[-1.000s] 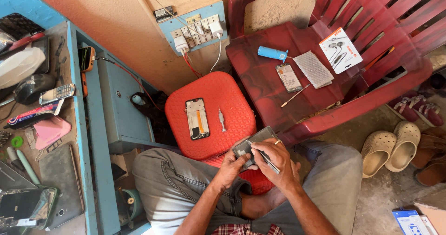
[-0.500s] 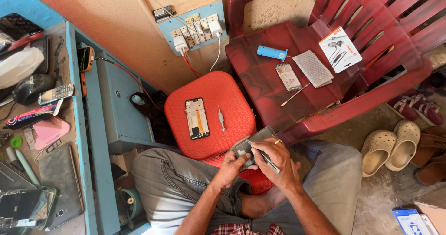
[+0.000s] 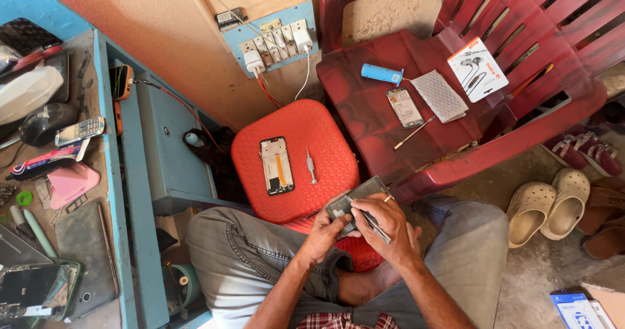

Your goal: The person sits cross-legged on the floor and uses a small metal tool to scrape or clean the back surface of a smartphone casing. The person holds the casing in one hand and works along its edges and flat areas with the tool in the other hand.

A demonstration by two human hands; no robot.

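Phone body (image 3: 357, 197), dark grey and opened, sits at the near edge of the red stool (image 3: 325, 134), just above the person's lap; the left hand (image 3: 325, 233) grips its lower end, fingers curled around the casing; the right hand (image 3: 389, 223) is closed on a thin metal tool (image 3: 368, 217), pinched between thumb and fingers, its tip laid against the phone body. On the stool, apart from the hands, lies a phone frame (image 3: 277, 165) with an orange strip down its middle; just beside it, a small screwdriver (image 3: 311, 166). The red plastic chair (image 3: 364, 117) stands to the right of the stool; on its seat are a blue cylindrical tool (image 3: 382, 74), a second phone (image 3: 404, 107), a grey textured pad (image 3: 441, 95), a slim probe (image 3: 413, 132) and a packet of earphones (image 3: 477, 68). On the wall above the stool hangs a blue socket board (image 3: 273, 39) with white plugs in it. A blue workbench (image 3: 120, 192) runs down the left, cluttered with phones and parts; pale clogs (image 3: 550, 202) rest on the floor at right.
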